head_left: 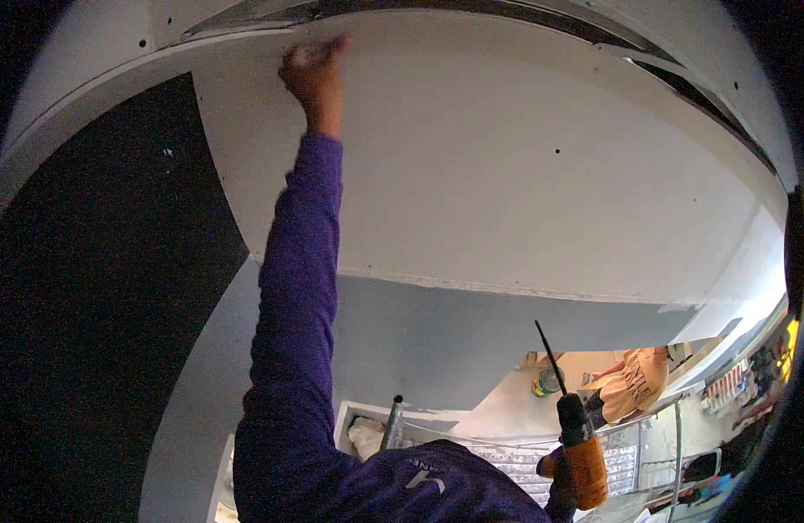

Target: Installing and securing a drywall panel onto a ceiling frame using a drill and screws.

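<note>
My left arm in a purple sleeve reaches up across a large whitish board [472, 157]. At its end, my left hand [312, 77] is close to the board's far edge, slightly blurred, with the fingers curled in and one digit sticking out. What it may hold is too unclear to make out. Low on the right, my right hand [556, 471] is wrapped round an orange and black power drill [583, 458]. The drill stands upright with a long, thin dark bit [550, 356] pointing up, apart from the board. Part of the right hand is hidden behind the drill.
A dark gap [541, 24] runs along the board's far edge. Grey surface [402, 336] and a black area [105, 288] border it. Below right, a person in an orange shirt [639, 383] is near a bucket [548, 381]. A metal pole [391, 423] rises beside a pale bag [365, 436].
</note>
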{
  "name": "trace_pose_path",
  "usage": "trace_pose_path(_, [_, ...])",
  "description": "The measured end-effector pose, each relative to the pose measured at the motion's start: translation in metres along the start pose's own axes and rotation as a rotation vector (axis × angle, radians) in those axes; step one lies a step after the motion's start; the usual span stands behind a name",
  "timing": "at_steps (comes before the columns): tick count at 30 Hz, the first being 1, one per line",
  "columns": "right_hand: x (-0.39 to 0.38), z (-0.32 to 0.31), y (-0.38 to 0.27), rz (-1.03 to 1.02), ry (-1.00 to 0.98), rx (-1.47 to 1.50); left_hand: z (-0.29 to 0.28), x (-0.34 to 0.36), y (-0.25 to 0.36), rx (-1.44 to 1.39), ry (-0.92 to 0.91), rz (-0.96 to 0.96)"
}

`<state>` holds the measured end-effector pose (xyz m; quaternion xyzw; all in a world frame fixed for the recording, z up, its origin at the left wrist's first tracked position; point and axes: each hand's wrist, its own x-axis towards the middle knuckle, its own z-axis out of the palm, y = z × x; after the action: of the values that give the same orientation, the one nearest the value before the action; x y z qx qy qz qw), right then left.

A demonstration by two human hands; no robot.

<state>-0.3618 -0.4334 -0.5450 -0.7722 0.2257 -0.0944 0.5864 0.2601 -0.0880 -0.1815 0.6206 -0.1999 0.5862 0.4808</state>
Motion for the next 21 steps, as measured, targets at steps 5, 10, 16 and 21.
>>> trace_pose_path(5, [-0.014,-0.006,-0.002,-0.007,0.003,0.004,-0.008,-0.219,0.074,-0.059,0.024,0.119])
trace_pose_path(10, [-0.007,-0.005,0.005,-0.008,-0.073,0.013,-0.072,-0.505,0.069,-0.109,-0.368,-0.147])
trace_pose_path(16, [-0.003,-0.026,0.010,0.006,-0.188,0.021,-0.308,-0.803,0.068,-0.175,-1.457,-0.023])
trace_pose_path(21, [0.005,-0.046,0.028,-0.051,-0.288,0.039,-0.461,-0.817,0.097,0.475,-2.220,-1.103])
